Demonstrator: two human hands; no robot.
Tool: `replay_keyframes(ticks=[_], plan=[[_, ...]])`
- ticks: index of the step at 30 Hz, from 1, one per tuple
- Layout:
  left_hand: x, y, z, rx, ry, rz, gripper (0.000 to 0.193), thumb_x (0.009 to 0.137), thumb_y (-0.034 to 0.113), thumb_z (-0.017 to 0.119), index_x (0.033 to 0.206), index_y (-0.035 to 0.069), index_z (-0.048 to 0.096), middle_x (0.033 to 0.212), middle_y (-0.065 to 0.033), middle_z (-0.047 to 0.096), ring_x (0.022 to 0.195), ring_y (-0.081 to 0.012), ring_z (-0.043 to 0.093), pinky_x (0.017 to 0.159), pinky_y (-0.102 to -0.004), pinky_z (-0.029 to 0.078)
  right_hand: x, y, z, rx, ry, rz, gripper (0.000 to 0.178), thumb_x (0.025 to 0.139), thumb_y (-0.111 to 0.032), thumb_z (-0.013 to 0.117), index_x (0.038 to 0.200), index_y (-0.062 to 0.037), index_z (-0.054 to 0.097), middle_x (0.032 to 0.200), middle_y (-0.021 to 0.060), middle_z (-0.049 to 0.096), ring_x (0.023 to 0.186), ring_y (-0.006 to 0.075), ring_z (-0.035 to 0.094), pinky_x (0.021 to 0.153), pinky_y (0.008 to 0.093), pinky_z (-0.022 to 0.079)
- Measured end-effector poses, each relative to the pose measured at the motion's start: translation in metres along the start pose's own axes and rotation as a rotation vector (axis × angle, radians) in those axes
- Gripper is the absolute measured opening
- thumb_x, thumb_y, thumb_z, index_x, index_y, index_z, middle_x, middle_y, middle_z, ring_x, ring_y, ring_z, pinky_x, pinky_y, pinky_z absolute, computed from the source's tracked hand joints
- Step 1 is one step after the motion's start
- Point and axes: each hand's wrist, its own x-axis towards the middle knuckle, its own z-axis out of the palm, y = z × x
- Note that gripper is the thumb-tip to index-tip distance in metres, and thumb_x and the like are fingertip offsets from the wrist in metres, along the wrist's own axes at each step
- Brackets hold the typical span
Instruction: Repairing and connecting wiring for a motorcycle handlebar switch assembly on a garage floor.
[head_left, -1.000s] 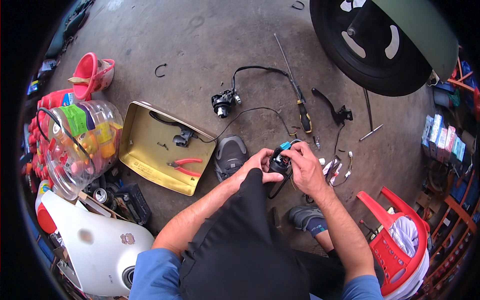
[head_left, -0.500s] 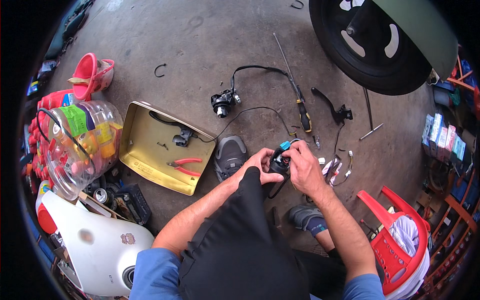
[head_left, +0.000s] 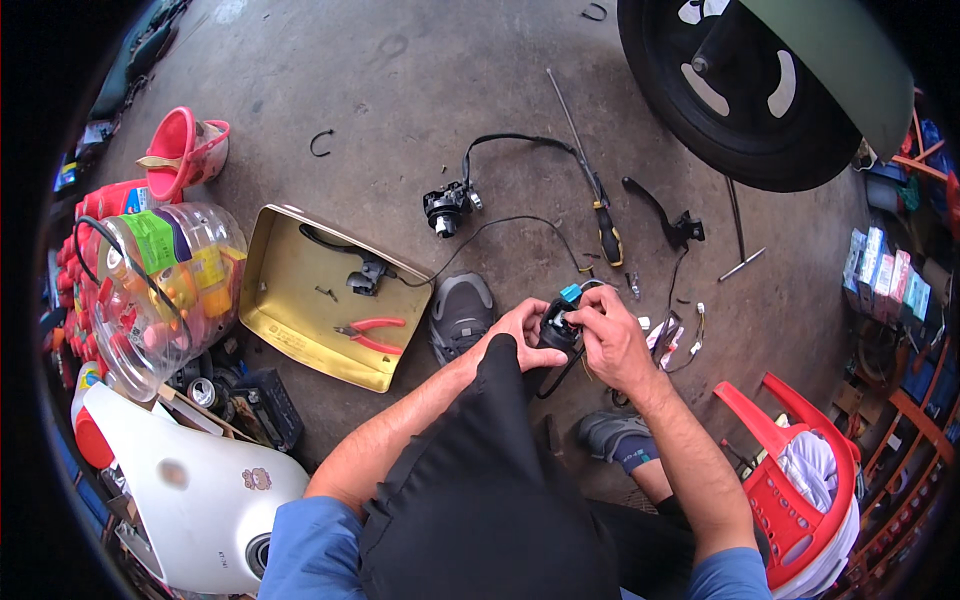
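A black rounded part with a turquoise connector (head_left: 560,326) is held in my left hand (head_left: 522,330), thumb and fingers closed around its left side. My right hand (head_left: 614,340) has its fingers pinched together at the part's right edge; anything between them is hidden. Dark cable hangs below the part. On the floor ahead lies what looks like an ignition lock (head_left: 446,208), black with a silver barrel and a cable. Beside it rests a yellow-and-black screwdriver (head_left: 609,236). To its right are a black lever (head_left: 655,208) and some wires with white connectors (head_left: 698,332).
A gold tray (head_left: 300,352) left of my shoe holds red-handled pliers (head_left: 376,334) and a black switch housing (head_left: 368,277). A wheel (head_left: 735,150) stands far right, with a T-handle tool (head_left: 742,264) nearby. A red plastic chair (head_left: 785,512) and a white panel (head_left: 190,490) flank me.
My right fingertips have shifted slightly down and drawn together at the part's edge. My left hand keeps its hold in about the same place.
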Motion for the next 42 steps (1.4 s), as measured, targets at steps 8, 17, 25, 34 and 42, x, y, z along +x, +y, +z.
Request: replay_keyframes(ticks=[8, 17, 25, 34, 42], plan=[[0.001, -0.006, -0.001, -0.031, -0.014, 0.024, 0.073, 0.068, 0.016, 0.084, 0.125, -0.003, 0.042, 0.096, -0.0055, 0.06, 0.084, -0.0087, 0.055, 0.074, -0.0239, 0.045, -0.001, 0.001, 0.0, 0.025, -0.01, -0.002, 0.024, 0.073, 0.013, 0.054, 0.09, -0.0005, 0.065, 0.095, 0.0131, 0.054, 0.083, 0.0276, 0.06, 0.074, 0.0342, 0.05], [0.002, -0.005, -0.003, -0.039, -0.031, -0.006, 0.071, 0.07, 0.015, 0.083, 0.125, -0.003, 0.042, 0.098, -0.0072, 0.061, 0.086, -0.0094, 0.056, 0.077, -0.0243, 0.045, 0.0, 0.001, -0.002, 0.013, -0.022, 0.01, 0.025, 0.074, 0.013, 0.054, 0.092, -0.0007, 0.065, 0.096, 0.0134, 0.054, 0.083, 0.0276, 0.061, 0.075, 0.0344, 0.05], [0.0, -0.004, -0.003, -0.046, -0.036, -0.044, 0.067, 0.074, 0.014, 0.08, 0.126, -0.005, 0.042, 0.099, -0.0082, 0.062, 0.09, -0.0106, 0.057, 0.081, -0.0261, 0.046, -0.001, -0.001, 0.0, 0.012, 0.01, 0.009, 0.022, 0.077, 0.011, 0.054, 0.093, 0.0004, 0.064, 0.095, 0.0138, 0.054, 0.084, 0.0289, 0.06, 0.074, 0.0354, 0.05], [-0.002, 0.004, -0.003, -0.065, -0.066, -0.092, 0.057, 0.077, 0.008, 0.076, 0.124, -0.001, 0.044, 0.112, -0.0068, 0.058, 0.103, -0.0121, 0.056, 0.092, -0.0282, 0.045, -0.001, -0.008, 0.001, -0.027, 0.028, 0.09, 0.02, 0.079, 0.009, 0.053, 0.095, 0.0014, 0.062, 0.095, 0.014, 0.054, 0.085, 0.0308, 0.06, 0.075, 0.0355, 0.049], [0.0, 0.001, -0.007, -0.127, -0.072, -0.062, 0.059, 0.077, 0.009, 0.076, 0.126, 0.001, 0.044, 0.116, -0.0051, 0.058, 0.105, -0.0116, 0.055, 0.094, -0.0282, 0.044, -0.011, -0.003, 0.005, 0.248, 0.208, 0.267, 0.021, 0.085, 0.006, 0.052, 0.104, 0.0017, 0.057, 0.099, 0.0107, 0.058, 0.084, 0.0176, 0.059, 0.075, 0.0282, 0.048]])
